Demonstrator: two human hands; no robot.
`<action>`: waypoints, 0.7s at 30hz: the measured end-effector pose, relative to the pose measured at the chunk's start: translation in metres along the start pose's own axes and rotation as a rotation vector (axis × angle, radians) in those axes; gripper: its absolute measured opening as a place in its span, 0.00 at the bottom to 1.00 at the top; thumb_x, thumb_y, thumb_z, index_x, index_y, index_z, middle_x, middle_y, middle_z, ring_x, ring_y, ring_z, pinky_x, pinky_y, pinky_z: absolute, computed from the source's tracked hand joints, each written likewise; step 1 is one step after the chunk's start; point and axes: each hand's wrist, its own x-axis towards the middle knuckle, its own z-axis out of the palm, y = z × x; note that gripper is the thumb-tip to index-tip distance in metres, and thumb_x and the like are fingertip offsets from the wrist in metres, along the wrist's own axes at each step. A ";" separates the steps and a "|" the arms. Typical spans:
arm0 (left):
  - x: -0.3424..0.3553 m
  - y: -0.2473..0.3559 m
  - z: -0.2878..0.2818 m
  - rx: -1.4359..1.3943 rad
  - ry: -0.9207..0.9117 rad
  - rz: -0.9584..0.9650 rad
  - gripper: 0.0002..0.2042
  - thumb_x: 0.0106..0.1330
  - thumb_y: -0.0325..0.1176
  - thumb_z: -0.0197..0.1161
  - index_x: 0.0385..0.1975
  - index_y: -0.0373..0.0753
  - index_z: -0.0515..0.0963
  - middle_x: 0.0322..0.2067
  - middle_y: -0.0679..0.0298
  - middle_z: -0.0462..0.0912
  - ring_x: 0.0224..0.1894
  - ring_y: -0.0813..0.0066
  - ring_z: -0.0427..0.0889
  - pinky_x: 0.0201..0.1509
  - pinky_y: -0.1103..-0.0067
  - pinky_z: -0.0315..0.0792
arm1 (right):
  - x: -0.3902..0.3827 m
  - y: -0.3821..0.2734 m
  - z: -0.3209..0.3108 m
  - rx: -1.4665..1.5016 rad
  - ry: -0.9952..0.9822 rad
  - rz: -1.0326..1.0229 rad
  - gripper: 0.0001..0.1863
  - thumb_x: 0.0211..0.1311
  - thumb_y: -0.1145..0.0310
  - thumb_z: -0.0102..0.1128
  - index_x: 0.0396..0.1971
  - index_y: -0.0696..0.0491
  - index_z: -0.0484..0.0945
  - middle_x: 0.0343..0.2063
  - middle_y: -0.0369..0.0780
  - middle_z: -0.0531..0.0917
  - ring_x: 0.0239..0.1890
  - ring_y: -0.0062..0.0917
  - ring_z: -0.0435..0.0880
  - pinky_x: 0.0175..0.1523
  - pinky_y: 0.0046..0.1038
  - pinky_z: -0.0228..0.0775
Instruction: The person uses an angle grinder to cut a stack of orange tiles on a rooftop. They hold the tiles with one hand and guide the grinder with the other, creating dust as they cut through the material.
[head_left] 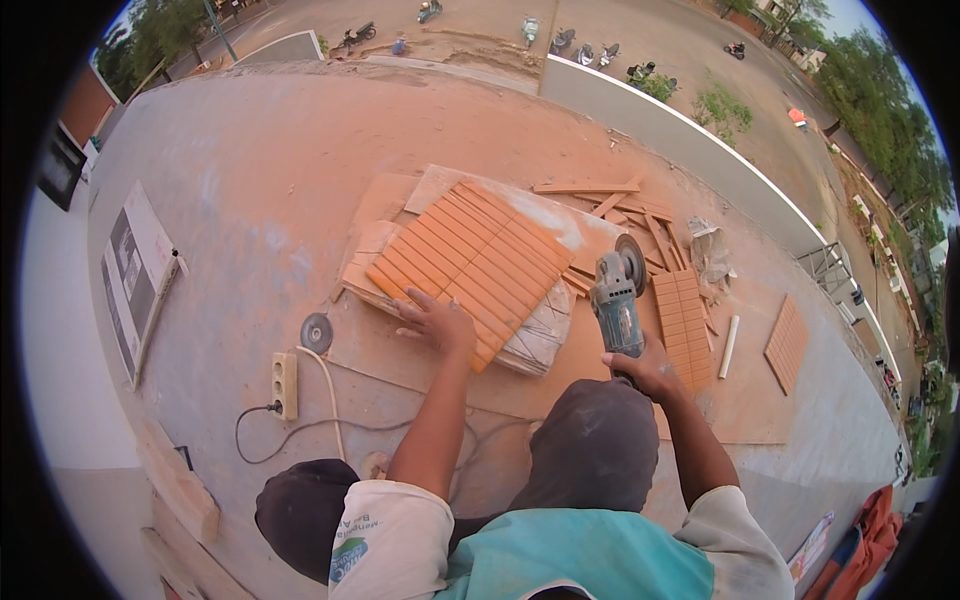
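Note:
An orange grooved tile (480, 270) lies flat on a stack of boards and a wrapped package (545, 335). My left hand (442, 322) rests on the tile's near-left edge, fingers spread, holding nothing. My right hand (652, 368) is wrapped round the rear of a blue-grey angle grinder (616, 312). The grinder stands just right of the tile, its dusty round disc (631, 264) at the far end, apart from the tile. Whether the disc is spinning I cannot tell.
Tile offcuts (655, 225) pile up at the far right, near a crumpled plastic bag (708, 250). Further right lie a narrow tile piece (684, 325), a white tube (730, 346) and another tile (787, 342). A loose disc (317, 331), socket strip (285, 385) and cable are left. A low wall (680, 120) stands beyond.

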 end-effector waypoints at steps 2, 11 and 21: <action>-0.008 -0.007 0.014 -0.065 -0.102 0.196 0.46 0.61 0.50 0.65 0.70 0.28 0.49 0.69 0.36 0.48 0.74 0.46 0.43 0.74 0.49 0.38 | 0.004 -0.005 0.001 -0.003 0.001 -0.040 0.35 0.43 0.56 0.74 0.49 0.62 0.75 0.38 0.44 0.82 0.39 0.29 0.81 0.48 0.30 0.73; -0.032 -0.007 -0.004 -0.107 -0.204 0.463 0.56 0.55 0.68 0.60 0.65 0.17 0.52 0.70 0.37 0.47 0.74 0.42 0.40 0.73 0.47 0.32 | 0.035 -0.032 -0.003 -0.030 -0.071 -0.061 0.32 0.45 0.56 0.74 0.47 0.62 0.76 0.37 0.43 0.82 0.38 0.28 0.81 0.46 0.32 0.73; -0.032 -0.016 0.019 -0.094 -0.032 0.581 0.52 0.61 0.65 0.57 0.65 0.17 0.53 0.68 0.32 0.49 0.73 0.37 0.44 0.73 0.48 0.38 | 0.103 -0.104 0.025 -0.107 -0.227 -0.151 0.34 0.45 0.54 0.75 0.49 0.62 0.75 0.37 0.45 0.83 0.37 0.27 0.83 0.45 0.29 0.74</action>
